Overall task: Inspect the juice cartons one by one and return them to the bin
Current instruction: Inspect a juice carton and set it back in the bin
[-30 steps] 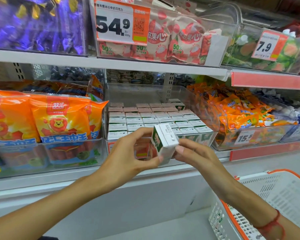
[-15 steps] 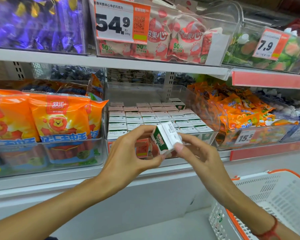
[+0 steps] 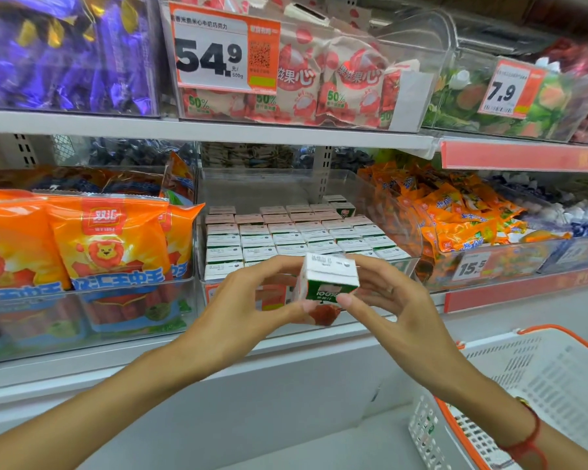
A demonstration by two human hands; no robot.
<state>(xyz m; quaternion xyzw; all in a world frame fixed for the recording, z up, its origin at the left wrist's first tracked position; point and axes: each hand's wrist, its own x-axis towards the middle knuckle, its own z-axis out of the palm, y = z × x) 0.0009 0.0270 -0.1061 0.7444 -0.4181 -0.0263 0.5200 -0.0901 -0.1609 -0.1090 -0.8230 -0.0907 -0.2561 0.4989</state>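
Observation:
I hold one small white and green juice carton (image 3: 330, 283) upright in front of the shelf, its white top facing me and a red fruit picture low on its front. My left hand (image 3: 248, 303) pinches it from the left, thumb below and fingers behind. My right hand (image 3: 391, 300) pinches it from the right with thumb and fingers. Behind it, a clear plastic bin (image 3: 381, 201) on the middle shelf holds several rows of the same cartons (image 3: 286, 232), packed tops up.
Orange sausage packs (image 3: 106, 245) fill the bin to the left, orange snack packs (image 3: 455, 215) the bin to the right. Price tags and candy bins line the upper shelf (image 3: 218, 128). A white basket with an orange rim (image 3: 540, 385) sits at lower right.
The carton has been turned between both hands from tilted on its side to upright with the top toward me. Both hands stay on it at about the same place.

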